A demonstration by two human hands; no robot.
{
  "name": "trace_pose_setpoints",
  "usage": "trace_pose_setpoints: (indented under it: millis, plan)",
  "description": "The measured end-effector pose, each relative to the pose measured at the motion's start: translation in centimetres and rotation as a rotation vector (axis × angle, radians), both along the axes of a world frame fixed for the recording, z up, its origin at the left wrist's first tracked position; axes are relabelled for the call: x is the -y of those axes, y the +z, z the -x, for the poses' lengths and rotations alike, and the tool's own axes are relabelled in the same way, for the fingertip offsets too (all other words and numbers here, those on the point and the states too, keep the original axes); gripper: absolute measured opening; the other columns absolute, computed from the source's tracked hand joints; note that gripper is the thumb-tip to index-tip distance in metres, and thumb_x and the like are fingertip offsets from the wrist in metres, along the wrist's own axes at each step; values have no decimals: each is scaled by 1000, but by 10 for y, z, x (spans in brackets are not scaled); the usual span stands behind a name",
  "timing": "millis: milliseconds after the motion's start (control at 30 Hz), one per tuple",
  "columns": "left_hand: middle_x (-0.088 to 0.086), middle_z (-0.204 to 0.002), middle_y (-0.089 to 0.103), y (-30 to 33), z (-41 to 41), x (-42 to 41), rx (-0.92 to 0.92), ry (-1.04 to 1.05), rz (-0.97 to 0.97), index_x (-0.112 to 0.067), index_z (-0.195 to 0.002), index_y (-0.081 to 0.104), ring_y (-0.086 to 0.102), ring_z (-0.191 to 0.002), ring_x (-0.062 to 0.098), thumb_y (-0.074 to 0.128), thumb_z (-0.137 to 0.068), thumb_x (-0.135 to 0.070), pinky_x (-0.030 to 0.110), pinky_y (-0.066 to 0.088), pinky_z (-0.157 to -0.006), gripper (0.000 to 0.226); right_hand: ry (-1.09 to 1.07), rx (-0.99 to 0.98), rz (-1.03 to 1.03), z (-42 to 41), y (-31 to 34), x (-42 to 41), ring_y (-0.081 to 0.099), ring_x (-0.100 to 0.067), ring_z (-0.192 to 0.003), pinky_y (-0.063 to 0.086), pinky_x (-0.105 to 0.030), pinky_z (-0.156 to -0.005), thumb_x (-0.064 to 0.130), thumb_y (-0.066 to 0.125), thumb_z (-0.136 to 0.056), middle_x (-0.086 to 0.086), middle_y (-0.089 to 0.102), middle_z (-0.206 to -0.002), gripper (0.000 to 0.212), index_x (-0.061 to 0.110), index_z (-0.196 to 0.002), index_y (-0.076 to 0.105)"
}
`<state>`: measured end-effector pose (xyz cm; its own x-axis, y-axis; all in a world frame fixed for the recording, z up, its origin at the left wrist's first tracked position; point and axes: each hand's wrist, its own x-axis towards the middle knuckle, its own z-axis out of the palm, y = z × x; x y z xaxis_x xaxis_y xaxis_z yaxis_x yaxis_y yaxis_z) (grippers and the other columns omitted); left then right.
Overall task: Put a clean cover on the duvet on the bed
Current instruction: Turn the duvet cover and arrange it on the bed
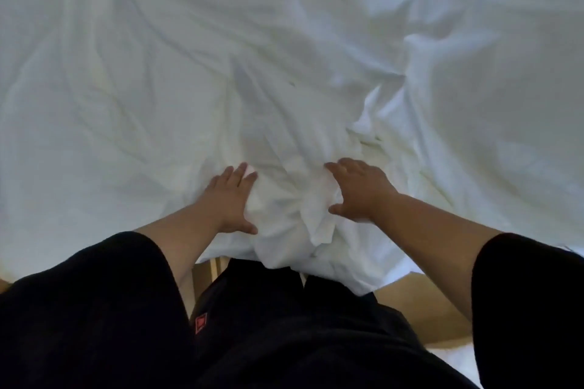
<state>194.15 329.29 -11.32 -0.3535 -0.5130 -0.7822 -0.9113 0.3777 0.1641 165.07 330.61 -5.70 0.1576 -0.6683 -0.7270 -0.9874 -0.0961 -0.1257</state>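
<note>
White bedding fills the bed: a wrinkled white duvet cover (pixel 284 57) spreads across the whole view. At the near edge a bunched wad of the white fabric (pixel 294 215) hangs over the bedside toward my legs. My left hand (pixel 232 199) lies against the left side of that wad, fingers extended, thumb tucked under a fold. My right hand (pixel 360 189) presses on its right side with spread fingers, thumb pointing left. I cannot tell cover from duvet inside the bunch.
The wooden bed frame (pixel 205 271) shows below the bedding between my arms and my dark clothing. A tan floor patch (pixel 420 303) lies at the lower right, with a bit of white fabric (pixel 458 363) beside it.
</note>
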Motion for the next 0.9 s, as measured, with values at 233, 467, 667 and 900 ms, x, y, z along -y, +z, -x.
trace_pose_setpoints:
  millis: [233,467,667,900]
  plan:
    - [14,-167,-5,-44,-54,-39,91,-95,222,-17,-159,-4,0,-154,32,48,-97,-27,46,3,-123,82,30,-180,-201,-26,-68,-7,-3,-35,-155,8,-66,-120,70,70,-77,-10,-11,-168,121,34,-159,-13]
    - [15,-82,67,-16,-57,-14,-291,286,227,-5,-90,64,64,-75,38,44,-76,-25,37,44,-63,32,-49,-58,-67,-51,-40,-24,0,-34,-156,3,-58,-124,39,53,-92,-10,-3,-169,88,25,-161,0]
    - [-10,-81,54,114,5,6,-248,201,188,-21,-97,52,54,-82,20,55,-89,-33,33,42,-71,14,6,436,261,-87,54,-46,32,-25,-147,26,-43,-120,61,56,-85,-5,33,-160,94,17,-160,18]
    - [-9,-78,53,267,72,-27,-567,-152,668,-27,-88,50,55,-76,20,57,-74,-12,31,36,-67,22,-358,670,622,-54,161,-52,63,-18,-80,50,-35,-67,36,75,-85,6,65,-92,34,23,-106,52]
